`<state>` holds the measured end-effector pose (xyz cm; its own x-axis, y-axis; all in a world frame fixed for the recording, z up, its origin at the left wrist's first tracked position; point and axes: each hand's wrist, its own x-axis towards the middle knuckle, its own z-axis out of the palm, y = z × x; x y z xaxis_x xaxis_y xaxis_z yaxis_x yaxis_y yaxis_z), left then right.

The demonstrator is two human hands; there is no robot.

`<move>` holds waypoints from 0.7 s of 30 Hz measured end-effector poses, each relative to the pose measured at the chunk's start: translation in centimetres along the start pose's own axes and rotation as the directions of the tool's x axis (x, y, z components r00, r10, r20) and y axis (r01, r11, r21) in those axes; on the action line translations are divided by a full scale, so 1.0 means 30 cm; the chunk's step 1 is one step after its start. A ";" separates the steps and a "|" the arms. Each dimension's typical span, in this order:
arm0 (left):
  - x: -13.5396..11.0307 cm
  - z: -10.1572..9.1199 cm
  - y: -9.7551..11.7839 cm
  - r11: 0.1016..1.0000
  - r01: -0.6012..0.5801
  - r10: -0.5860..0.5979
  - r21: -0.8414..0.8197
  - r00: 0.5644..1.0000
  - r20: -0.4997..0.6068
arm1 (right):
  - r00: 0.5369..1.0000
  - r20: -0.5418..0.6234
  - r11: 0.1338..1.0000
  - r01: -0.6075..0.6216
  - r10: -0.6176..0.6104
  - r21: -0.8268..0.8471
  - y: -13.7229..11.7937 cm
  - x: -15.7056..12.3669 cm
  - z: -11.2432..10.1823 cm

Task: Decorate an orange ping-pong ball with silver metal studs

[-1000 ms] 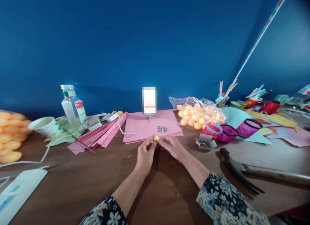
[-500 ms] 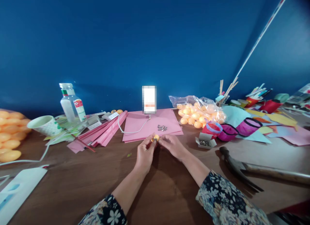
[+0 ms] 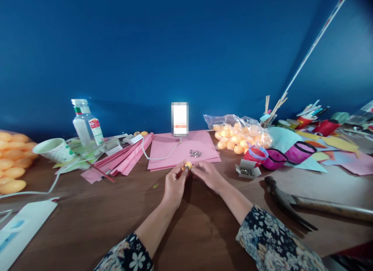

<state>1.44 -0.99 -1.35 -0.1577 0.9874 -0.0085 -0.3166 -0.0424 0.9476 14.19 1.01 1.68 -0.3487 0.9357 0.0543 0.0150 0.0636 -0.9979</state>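
Pinched in the fingers of my left hand [image 3: 175,184] is a small orange ball [image 3: 189,164], with a dark metallic bit showing on its near side. My right hand [image 3: 208,176] is closed right beside the ball; its thumb and fingertips meet at the ball's right edge, and whatever they grip is hidden. Just beyond my hands, a small pile of shiny metal pieces [image 3: 195,153] lies on a stack of pink paper [image 3: 163,148]. More such pieces fill a small open box [image 3: 248,172] to the right.
A claw hammer [image 3: 320,205] lies at right. Behind are a bag of orange balls [image 3: 233,137] and purple rings [image 3: 300,151]. On the left are folded pink strips [image 3: 131,158], a paper cup [image 3: 54,149], a glass bottle [image 3: 83,125] and a white power strip [image 3: 26,228].
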 end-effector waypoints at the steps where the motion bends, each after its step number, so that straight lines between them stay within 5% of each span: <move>1: 0.000 0.000 0.000 1.000 -0.006 0.006 0.000 1.000 -0.001 | 1.000 -0.001 1.000 0.005 -0.005 -0.010 -0.001 0.000 -0.001; 21: 0.000 0.007 0.003 1.000 0.009 -0.009 -0.001 1.000 -0.008 | 0.999 -0.005 0.997 -0.044 0.045 0.059 0.013 0.005 0.002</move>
<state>1.61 -0.97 -1.21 -0.1627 0.9865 -0.0197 -0.3187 -0.0336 0.9473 14.10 1.15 1.29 -0.3429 0.9393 0.0099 -0.0247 0.0016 -0.9997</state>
